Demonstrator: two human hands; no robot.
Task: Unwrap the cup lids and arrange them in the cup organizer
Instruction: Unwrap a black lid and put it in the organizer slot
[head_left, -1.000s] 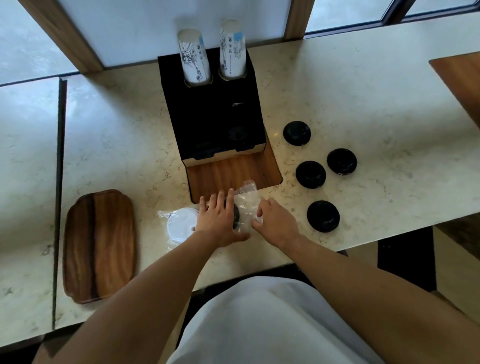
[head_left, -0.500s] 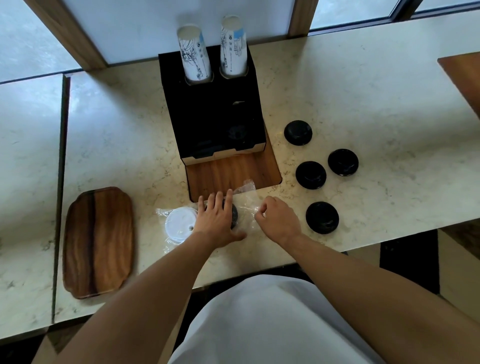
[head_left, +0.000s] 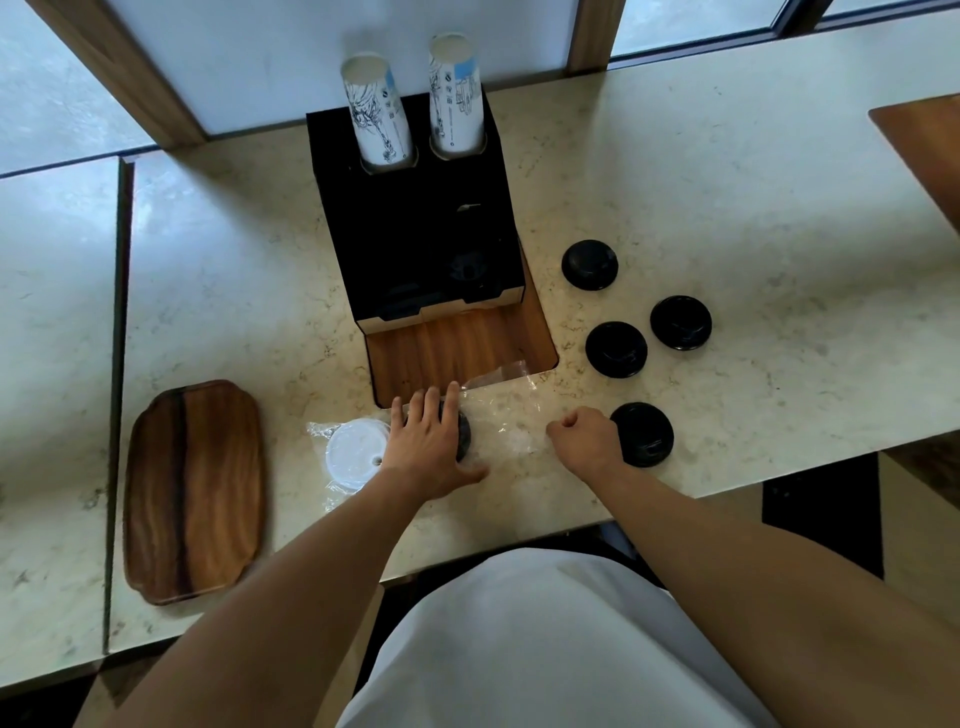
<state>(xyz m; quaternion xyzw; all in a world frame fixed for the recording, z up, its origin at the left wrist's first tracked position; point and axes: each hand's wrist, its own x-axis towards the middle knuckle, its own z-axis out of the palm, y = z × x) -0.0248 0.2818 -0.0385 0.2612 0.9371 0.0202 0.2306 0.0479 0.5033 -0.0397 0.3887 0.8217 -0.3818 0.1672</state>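
A: Largest first. Cream marble counter (head_left: 675, 182) fills the frame. On it, a black box-shaped cup organizer (head_left: 415, 223) on a wooden base, its long axis running from the window towards the person, open front facing the person.

B: Cups?

A: Two tall stacks of white printed paper cups (head_left: 410, 98) upright in the two rear holes, rims up. Line drawings and blue patches on them; the writing is too small to read.

B: Next down.

A: A dark wooden tray with scalloped corners (head_left: 195, 491) lies far left, long axis also front-to-back. Then a clear plastic wrapper (head_left: 506, 415) lies flat along the counter's near edge, long axis left-right, one corner lapping the organizer's wooden base.

B: Hands?

A: The left hand (head_left: 428, 447) is spread flat, fingers straight, pressing down on a black lid in the wrapper (head_left: 464, 435). The right hand (head_left: 584, 441) is curled, pinching the wrapper's right end.

B: Lids?

A: White round lids (head_left: 353, 452) sit wrapped, touching the left hand's wrist side. Four loose black round lids (head_left: 616, 349) lie flat to the organizer's right, the nearest just beside the right hand. No brand legible anywhere.
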